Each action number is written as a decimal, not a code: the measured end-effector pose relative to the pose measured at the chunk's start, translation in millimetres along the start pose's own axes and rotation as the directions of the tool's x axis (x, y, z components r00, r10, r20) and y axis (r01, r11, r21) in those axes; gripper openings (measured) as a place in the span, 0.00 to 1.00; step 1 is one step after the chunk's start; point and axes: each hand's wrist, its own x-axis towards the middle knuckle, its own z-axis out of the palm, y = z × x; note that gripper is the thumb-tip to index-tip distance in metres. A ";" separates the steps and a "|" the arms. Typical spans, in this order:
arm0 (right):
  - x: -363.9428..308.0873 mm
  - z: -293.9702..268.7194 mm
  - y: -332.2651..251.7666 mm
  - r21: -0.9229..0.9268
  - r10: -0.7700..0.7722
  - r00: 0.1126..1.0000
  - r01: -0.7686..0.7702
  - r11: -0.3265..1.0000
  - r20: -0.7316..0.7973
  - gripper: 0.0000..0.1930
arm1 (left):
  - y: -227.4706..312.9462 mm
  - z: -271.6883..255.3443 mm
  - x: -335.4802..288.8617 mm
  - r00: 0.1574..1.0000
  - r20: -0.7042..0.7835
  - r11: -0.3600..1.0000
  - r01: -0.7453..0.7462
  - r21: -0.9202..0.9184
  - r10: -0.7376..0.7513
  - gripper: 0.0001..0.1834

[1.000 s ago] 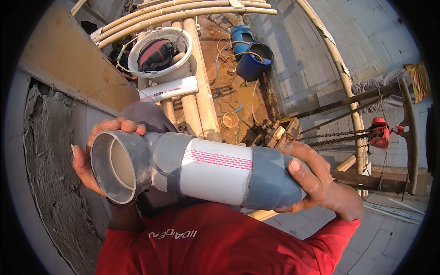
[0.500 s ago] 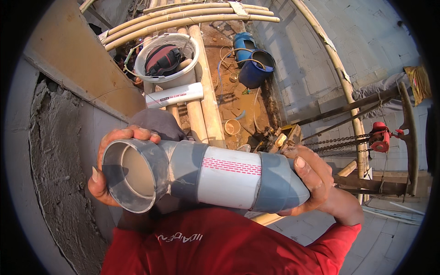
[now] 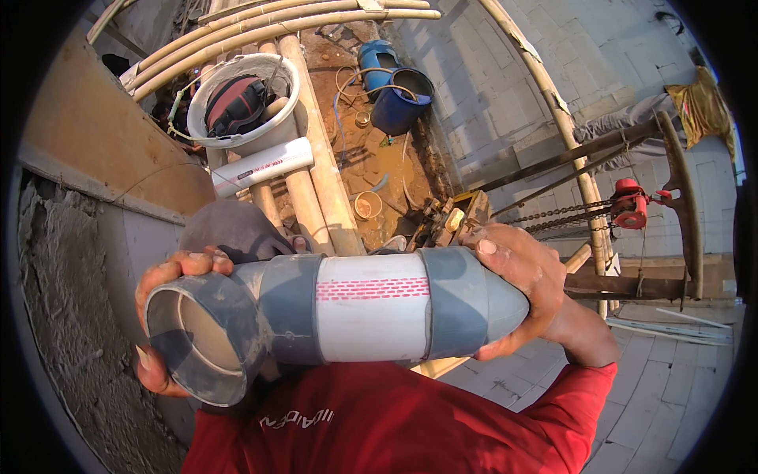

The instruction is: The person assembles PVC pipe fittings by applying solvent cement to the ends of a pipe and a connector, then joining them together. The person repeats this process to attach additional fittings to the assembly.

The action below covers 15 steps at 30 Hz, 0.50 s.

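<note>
Pipe assembly (image 3: pixel 347 320), smooth grey-white plastic cylinder, between left hand (image 3: pixel 162 316) and right hand (image 3: pixel 525 288).

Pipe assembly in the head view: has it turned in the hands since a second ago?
Yes. The pipe assembly has swung: its open grey socket end now faces the camera more squarely. It lies about as far below the white pipe offcut on the bamboo poles.

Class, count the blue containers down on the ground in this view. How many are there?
2. A light blue barrel stands farther back and a dark blue bucket sits just in front of it. Others may be hidden behind the bamboo poles.
</note>
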 end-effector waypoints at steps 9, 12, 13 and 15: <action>-6.4 -2.0 3.1 0.008 0.081 0.992 -0.082 0.997 0.094 0.43 | -3.7 -10.3 -1.0 0.997 0.062 0.999 -0.046 -0.003 0.046 0.43; -17.6 -6.9 27.6 0.111 0.145 0.980 -0.161 0.981 0.137 0.52 | -2.1 6.0 -3.5 1.000 0.004 0.999 0.019 0.028 -0.019 0.47; -22.4 -12.9 41.0 0.128 0.186 0.971 -0.205 0.970 0.147 0.56 | -11.3 13.5 -2.1 0.998 -0.024 0.997 0.056 0.054 -0.054 0.51; -34.9 -13.8 63.7 0.284 0.364 0.930 -0.359 0.889 0.036 0.63 | -20.4 31.3 -3.4 0.979 -0.134 0.962 0.181 0.205 -0.155 0.59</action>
